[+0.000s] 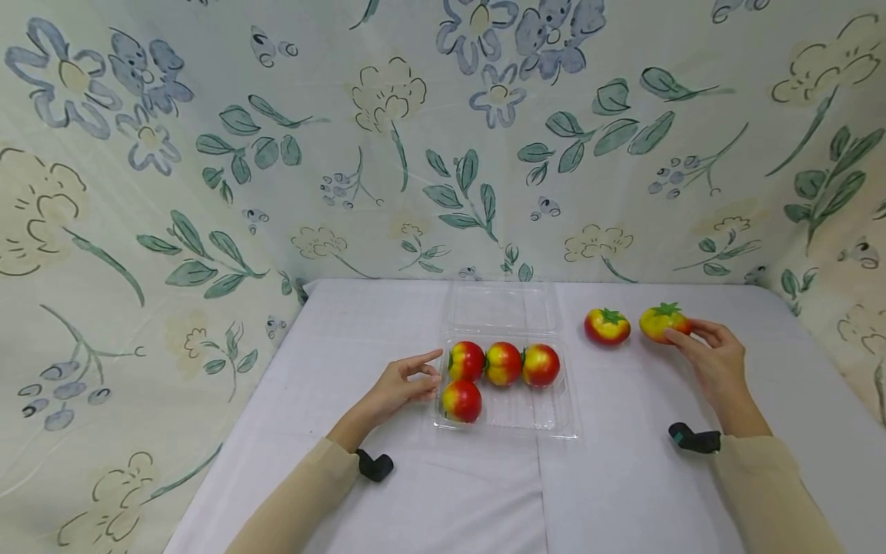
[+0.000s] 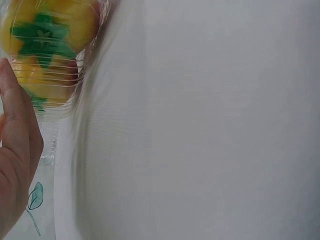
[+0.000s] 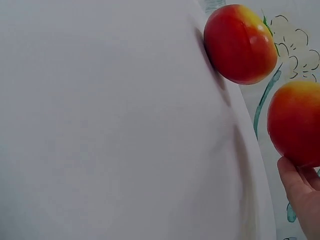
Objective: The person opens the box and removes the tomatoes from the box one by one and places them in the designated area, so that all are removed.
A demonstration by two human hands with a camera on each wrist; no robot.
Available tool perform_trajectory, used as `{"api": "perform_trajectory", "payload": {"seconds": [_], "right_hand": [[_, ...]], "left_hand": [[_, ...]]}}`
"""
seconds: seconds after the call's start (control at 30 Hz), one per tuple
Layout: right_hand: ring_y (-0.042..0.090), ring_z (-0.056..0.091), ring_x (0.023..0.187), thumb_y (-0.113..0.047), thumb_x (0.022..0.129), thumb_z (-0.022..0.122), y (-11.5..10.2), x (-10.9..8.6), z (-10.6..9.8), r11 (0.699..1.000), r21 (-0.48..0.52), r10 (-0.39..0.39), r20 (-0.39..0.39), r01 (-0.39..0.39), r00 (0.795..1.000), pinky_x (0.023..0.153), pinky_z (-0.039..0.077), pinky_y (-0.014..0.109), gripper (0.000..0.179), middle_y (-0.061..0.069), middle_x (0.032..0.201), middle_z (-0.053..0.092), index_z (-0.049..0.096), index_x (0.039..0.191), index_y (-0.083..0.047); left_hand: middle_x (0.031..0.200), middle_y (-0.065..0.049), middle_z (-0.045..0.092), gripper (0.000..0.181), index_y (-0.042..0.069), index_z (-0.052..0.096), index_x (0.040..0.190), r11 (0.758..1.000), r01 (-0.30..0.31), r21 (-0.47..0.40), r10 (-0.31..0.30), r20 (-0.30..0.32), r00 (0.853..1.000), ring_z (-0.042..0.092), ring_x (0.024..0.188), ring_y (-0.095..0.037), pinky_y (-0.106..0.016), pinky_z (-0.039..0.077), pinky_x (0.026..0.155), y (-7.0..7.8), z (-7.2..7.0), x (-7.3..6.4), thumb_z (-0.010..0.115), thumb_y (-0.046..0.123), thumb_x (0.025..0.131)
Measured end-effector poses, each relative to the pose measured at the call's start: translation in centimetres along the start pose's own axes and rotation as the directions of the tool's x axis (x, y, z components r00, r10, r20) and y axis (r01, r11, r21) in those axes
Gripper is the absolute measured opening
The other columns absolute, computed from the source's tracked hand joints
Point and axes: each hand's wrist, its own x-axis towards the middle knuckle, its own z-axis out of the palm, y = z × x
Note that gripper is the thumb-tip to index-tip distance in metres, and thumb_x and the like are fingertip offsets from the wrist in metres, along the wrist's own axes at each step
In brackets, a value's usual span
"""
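Note:
A clear plastic clamshell box [image 1: 515, 419] lies on the table with its lid [image 1: 501, 308] folded open toward the back. Several red-and-yellow tomatoes [image 1: 503, 364] sit inside: three along the back row and one in the front left corner [image 1: 461, 401]. My left hand [image 1: 396, 387] is at the box's left side, fingers fairly straight and right at its wall; the left wrist view shows the fingers [image 2: 12, 100] beside it. My right hand [image 1: 716, 362] holds a tomato [image 1: 661, 324] between thumb and fingers, its green leaves upward. Another tomato [image 1: 607, 327] stands just left of it.
A white cloth covers the table [image 1: 623, 477]. Behind it and at the sides hangs a floral curtain [image 1: 415, 154]. Black wrist straps [image 1: 694, 438] sit on both arms at the beige sleeves.

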Motion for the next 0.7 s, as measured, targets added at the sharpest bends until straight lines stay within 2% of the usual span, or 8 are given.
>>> {"api": "perform_trajectory", "payload": {"seconds": [0.23, 0.37, 0.5, 0.7], "right_hand": [[0.012, 0.043, 0.114, -0.009, 0.075, 0.088, 0.1, 0.6, 0.2, 0.998, -0.032, 0.051, -0.007, -0.051, 0.999, 0.067, 0.054, 0.010, 0.053, -0.007, 0.111, 0.050, 0.056, 0.116, -0.019], [0.013, 0.040, 0.117, -0.016, 0.071, 0.092, 0.8, 1.8, -0.3, 0.995, -0.087, 0.050, -0.011, -0.050, 0.999, 0.069, 0.053, 0.009, 0.058, -0.009, 0.113, 0.049, 0.057, 0.117, -0.021], [0.014, 0.041, 0.117, -0.017, 0.069, 0.093, 0.9, 2.3, -0.2, 0.994, -0.095, 0.059, -0.030, -0.061, 0.998, 0.068, 0.053, 0.009, 0.059, -0.009, 0.112, 0.048, 0.057, 0.116, -0.021], [0.013, 0.041, 0.117, -0.019, 0.069, 0.093, 0.3, 1.9, 0.6, 0.988, -0.109, 0.098, -0.086, -0.107, 0.991, 0.069, 0.052, 0.007, 0.056, -0.008, 0.113, 0.046, 0.057, 0.112, -0.024]], "left_hand": [[0.111, -0.014, 0.058, 0.058, 0.017, 0.051, 0.148, 1.000, 0.004, 0.017, -0.004, -0.002, 1.000, 0.067, 0.079, -0.017, -0.029, 0.058, 0.083, 0.1, 0.0, -0.2, 0.071, 0.013, 0.093], [0.111, -0.014, 0.058, 0.058, 0.018, 0.051, 0.148, 1.000, 0.004, 0.013, -0.004, -0.001, 1.000, 0.067, 0.079, -0.017, -0.029, 0.058, 0.083, 0.1, 0.0, -0.1, 0.071, 0.012, 0.094], [0.111, -0.014, 0.058, 0.058, 0.017, 0.051, 0.148, 1.000, 0.000, 0.013, 0.000, 0.001, 1.000, 0.067, 0.080, -0.017, -0.029, 0.058, 0.082, 0.2, 0.0, -0.1, 0.070, 0.012, 0.094], [0.111, -0.014, 0.058, 0.058, 0.015, 0.050, 0.148, 1.000, 0.000, 0.029, 0.000, -0.002, 1.000, 0.067, 0.080, -0.017, -0.029, 0.058, 0.082, 0.0, -0.1, -0.1, 0.070, 0.012, 0.094]]}}
